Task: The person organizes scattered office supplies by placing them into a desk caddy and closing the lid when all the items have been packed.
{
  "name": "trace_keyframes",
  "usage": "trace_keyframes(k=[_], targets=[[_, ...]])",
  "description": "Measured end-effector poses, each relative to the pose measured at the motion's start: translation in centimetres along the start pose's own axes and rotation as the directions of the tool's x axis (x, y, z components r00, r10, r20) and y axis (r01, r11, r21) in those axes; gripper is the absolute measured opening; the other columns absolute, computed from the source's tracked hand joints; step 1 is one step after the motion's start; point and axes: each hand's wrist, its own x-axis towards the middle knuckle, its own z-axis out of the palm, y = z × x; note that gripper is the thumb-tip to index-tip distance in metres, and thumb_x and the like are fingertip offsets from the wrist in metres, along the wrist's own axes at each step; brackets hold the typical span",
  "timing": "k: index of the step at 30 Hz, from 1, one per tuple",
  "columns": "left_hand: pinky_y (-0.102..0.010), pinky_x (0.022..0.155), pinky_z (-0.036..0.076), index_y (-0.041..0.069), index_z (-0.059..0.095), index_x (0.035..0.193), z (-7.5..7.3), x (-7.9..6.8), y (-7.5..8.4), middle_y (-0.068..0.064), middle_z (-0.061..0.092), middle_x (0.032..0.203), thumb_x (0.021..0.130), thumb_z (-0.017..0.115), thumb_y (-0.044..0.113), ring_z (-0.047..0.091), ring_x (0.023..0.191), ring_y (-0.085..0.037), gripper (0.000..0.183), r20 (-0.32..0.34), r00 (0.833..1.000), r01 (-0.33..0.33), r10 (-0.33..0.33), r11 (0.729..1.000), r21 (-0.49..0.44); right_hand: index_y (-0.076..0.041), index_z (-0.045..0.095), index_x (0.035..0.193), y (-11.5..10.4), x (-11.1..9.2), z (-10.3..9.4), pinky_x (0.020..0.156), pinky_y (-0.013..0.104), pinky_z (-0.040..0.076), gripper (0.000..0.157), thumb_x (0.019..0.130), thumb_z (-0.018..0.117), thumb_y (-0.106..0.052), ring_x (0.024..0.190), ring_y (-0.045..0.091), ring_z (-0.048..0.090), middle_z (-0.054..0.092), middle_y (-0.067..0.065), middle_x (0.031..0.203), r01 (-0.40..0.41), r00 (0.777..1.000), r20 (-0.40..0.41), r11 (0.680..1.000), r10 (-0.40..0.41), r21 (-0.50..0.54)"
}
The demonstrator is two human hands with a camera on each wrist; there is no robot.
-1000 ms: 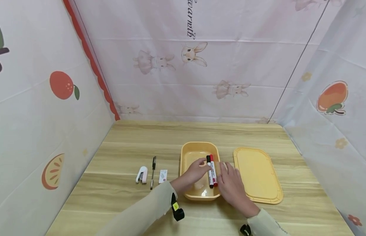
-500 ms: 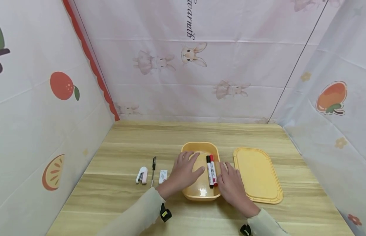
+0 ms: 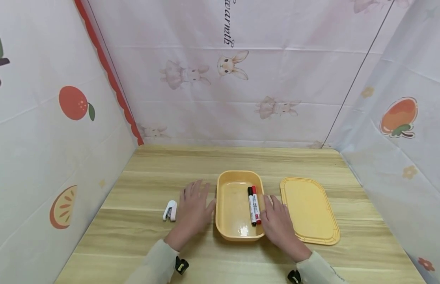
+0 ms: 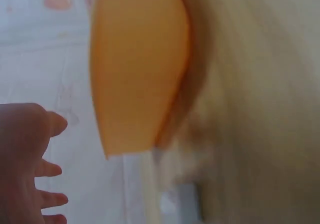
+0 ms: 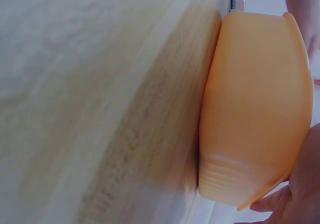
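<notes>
In the head view my left hand [image 3: 192, 209] is spread with straight fingers, left of a yellow plastic box [image 3: 235, 205]. It covers the spot where a pen and a small white carton lay. Just left of it sits a small white and pink stapler [image 3: 170, 210]. Inside the box, along its right wall, lie a black marker [image 3: 252, 207] and a red marker [image 3: 256, 205]. My right hand [image 3: 278, 223] holds the box's right rim, thumb at the edge. Fingertips [image 5: 270, 202] press the outer wall in the right wrist view.
A flat yellow lid [image 3: 310, 211] lies on the wooden table [image 3: 163, 159] to the right of the box. Printed cloth walls [image 3: 206, 122] enclose the table at the back and both sides. The left wrist view is blurred.
My left hand has let go of the markers and moved left, out of the box, over the pen and small carton. The markers stay in the box; my right hand has not moved.
</notes>
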Motion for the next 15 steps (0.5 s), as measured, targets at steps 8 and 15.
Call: trace_keyframes(k=[8, 15], targets=[[-0.061, 0.111, 0.029, 0.010, 0.053, 0.140, 1.3, -2.0, -3.9, -0.019, 0.048, 0.145, 0.098, 0.063, 0.040, 0.040, 0.134, -0.043, 0.053, -0.144, 0.987, 0.084, -0.073, 0.994, 0.074, -0.001, 0.039, 0.152, -0.1, 0.0, 0.0, 0.118, 0.060, 0.023, 0.053, 0.103, 0.042, -0.020, 0.145, 0.042, 0.034, 0.038, 0.028, 0.154, 0.006, 1.000, -0.009, 1.000, -0.006, 0.001], [-0.060, 0.106, 0.039, 0.005, 0.048, 0.147, 1.8, -2.9, -5.7, -0.024, 0.044, 0.148, 0.099, 0.063, 0.033, 0.043, 0.128, -0.046, 0.058, -0.085, 0.985, 0.153, -0.149, 0.987, 0.043, 0.000, 0.039, 0.152, -0.2, 0.0, -0.1, 0.118, 0.060, 0.023, 0.053, 0.103, 0.043, -0.020, 0.145, 0.042, 0.034, 0.039, 0.028, 0.154, 0.008, 1.000, -0.006, 1.000, -0.008, 0.003]])
